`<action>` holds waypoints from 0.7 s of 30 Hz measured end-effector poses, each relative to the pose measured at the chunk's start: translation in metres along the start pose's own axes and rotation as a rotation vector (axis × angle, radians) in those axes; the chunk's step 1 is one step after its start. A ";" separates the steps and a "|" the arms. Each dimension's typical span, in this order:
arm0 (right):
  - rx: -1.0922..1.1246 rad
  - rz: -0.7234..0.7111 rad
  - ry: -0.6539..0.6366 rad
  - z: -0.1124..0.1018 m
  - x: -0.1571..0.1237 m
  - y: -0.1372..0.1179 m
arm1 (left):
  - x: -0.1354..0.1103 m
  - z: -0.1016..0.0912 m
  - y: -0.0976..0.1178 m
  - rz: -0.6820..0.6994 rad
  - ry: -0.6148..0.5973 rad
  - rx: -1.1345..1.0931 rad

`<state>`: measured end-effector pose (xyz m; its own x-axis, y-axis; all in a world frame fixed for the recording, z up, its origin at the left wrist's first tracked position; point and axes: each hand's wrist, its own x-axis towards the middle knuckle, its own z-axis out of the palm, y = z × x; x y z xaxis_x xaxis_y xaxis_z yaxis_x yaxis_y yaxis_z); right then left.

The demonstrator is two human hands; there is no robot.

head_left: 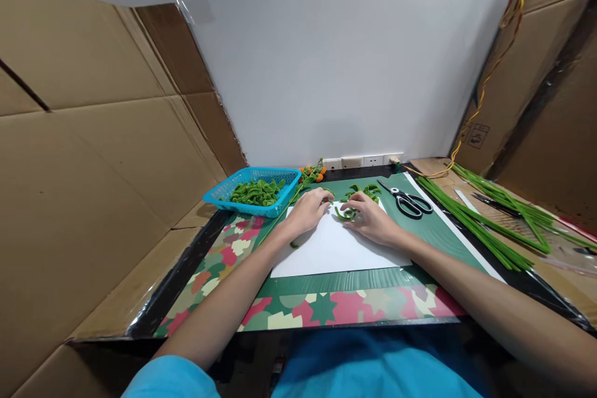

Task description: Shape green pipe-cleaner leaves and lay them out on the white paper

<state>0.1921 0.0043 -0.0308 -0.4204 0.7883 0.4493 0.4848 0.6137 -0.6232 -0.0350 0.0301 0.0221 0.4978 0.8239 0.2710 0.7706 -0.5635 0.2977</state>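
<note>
Both my hands rest on a white sheet [336, 249] laid over a green cutting mat [438, 230]. My left hand [308, 211] is curled, fingertips pinched on the end of a green fuzzy pipe cleaner stem [298, 196] that runs past it. My right hand [370, 217] is curled over a small bent green pipe cleaner piece [345, 214], fingers pressing on it. More bent green pieces [366, 189] lie just beyond my fingers on the mat.
A blue basket [254, 191] of bent green pieces sits at the left. Black-handled scissors [408, 202] lie right of my hands. Long straight green stems [485, 224] are heaped at the right. Orange pom-pom flowers [312, 174] lie near the wall sockets. Cardboard walls stand on both sides.
</note>
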 end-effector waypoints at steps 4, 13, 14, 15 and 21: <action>-0.079 -0.026 -0.043 0.002 0.001 0.001 | 0.010 0.004 -0.004 -0.013 -0.017 -0.040; 0.028 -0.174 -0.115 -0.027 -0.005 -0.001 | 0.016 0.010 -0.004 -0.003 -0.054 -0.105; 0.046 -0.169 -0.090 -0.032 -0.003 0.001 | 0.016 0.012 -0.004 -0.006 -0.050 -0.110; 0.068 -0.152 -0.052 -0.038 0.000 0.002 | 0.015 0.014 -0.004 -0.010 -0.043 -0.115; 0.295 0.075 0.378 -0.074 0.012 0.024 | 0.017 0.017 0.002 -0.019 0.038 -0.150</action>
<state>0.2561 0.0318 0.0068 -0.0577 0.8243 0.5632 0.2415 0.5589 -0.7933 -0.0183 0.0442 0.0121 0.4658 0.8333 0.2977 0.7104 -0.5527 0.4357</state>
